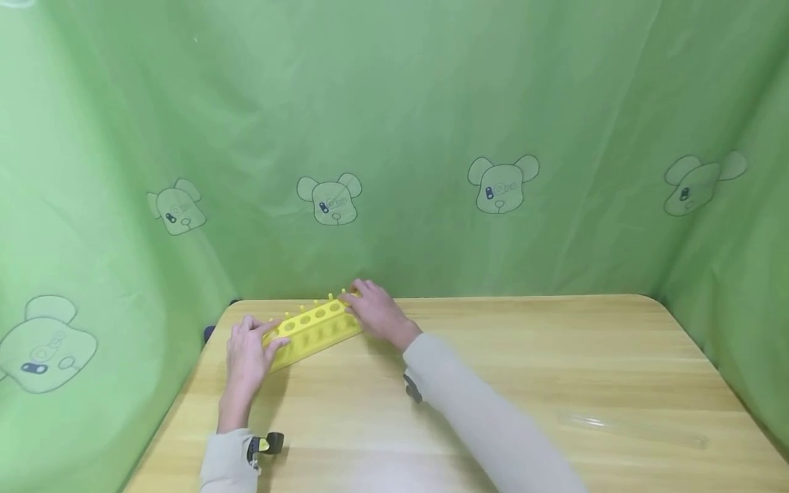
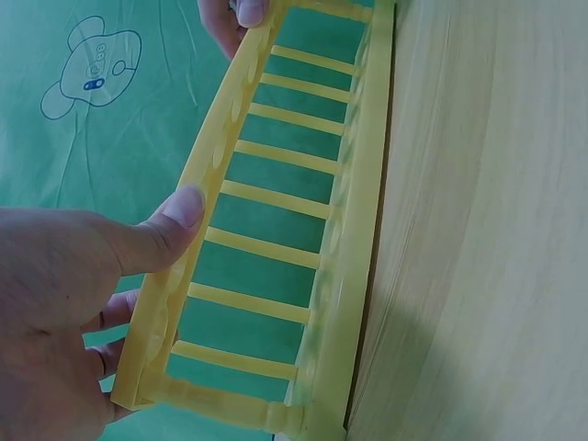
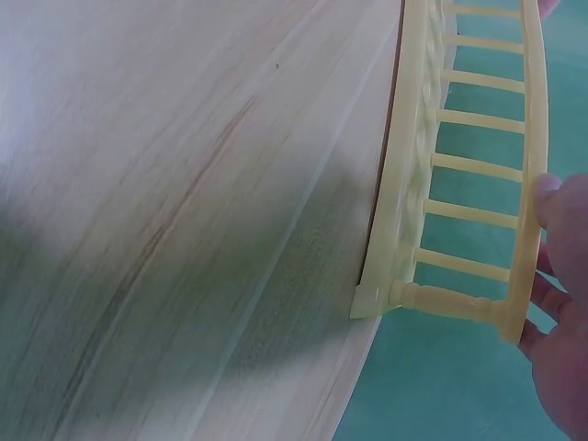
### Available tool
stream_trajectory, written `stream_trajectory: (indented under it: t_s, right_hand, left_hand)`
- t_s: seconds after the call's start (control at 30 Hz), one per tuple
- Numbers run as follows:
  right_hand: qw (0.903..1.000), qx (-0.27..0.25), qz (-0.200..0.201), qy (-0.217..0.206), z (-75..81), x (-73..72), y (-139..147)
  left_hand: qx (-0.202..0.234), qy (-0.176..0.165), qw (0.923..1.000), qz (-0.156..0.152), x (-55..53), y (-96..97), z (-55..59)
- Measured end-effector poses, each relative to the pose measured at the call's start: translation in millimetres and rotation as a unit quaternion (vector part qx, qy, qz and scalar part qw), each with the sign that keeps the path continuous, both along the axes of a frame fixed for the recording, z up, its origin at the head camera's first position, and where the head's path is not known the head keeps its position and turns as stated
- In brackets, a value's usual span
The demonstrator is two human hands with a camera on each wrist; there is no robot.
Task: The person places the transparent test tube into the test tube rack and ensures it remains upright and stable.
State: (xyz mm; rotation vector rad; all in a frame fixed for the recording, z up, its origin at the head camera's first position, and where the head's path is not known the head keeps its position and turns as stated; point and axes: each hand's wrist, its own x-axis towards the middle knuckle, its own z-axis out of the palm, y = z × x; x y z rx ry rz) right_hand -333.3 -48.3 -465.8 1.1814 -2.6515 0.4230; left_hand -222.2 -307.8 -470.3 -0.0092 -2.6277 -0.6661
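Observation:
A yellow test tube rack (image 1: 317,339) stands at an angle on the far left part of the table. Along its top plate runs a row of round holes, with short pegs behind them. My left hand (image 1: 248,352) grips the top plate at the left end, thumb in front; in the left wrist view the left hand (image 2: 64,294) has its other fingers behind the plate. At the opposite end my right hand (image 1: 379,313) holds the same plate. The right wrist view shows the right thumb on the rack's (image 3: 530,248) top edge. Both wrists wear dark straps.
A clear glass-like tube (image 1: 641,430) lies on the wooden table (image 1: 524,363) at the right. Green curtains (image 1: 419,239) with bear-head prints hang close behind and at both sides. Dark objects (image 1: 209,333) show beyond the table's left edge.

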Motion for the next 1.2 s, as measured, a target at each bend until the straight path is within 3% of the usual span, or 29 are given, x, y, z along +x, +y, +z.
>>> stream_trajectory:
  t_s: [0.23,0.7,0.93,1.2]
  right_hand:
    - [1.0000,-0.002,-0.008,-0.001,2.5,2.6,1.1]
    - [0.9989,-0.027,-0.027,-0.026,-1.8,5.2,0.1]
    - [0.9985,-0.029,-0.033,-0.032,0.3,6.6,-1.9]
    - [0.9984,-0.033,-0.035,-0.029,-1.7,8.7,-1.5]
  left_hand:
    - [0.002,-0.022,0.9998,0.002,0.4,1.1,0.6]
    - [0.005,-0.017,0.9996,-0.021,5.5,-0.3,2.2]
    - [0.006,-0.039,0.9991,-0.019,6.4,-0.2,6.0]
    - [0.001,-0.033,0.9993,-0.015,7.0,0.7,5.2]
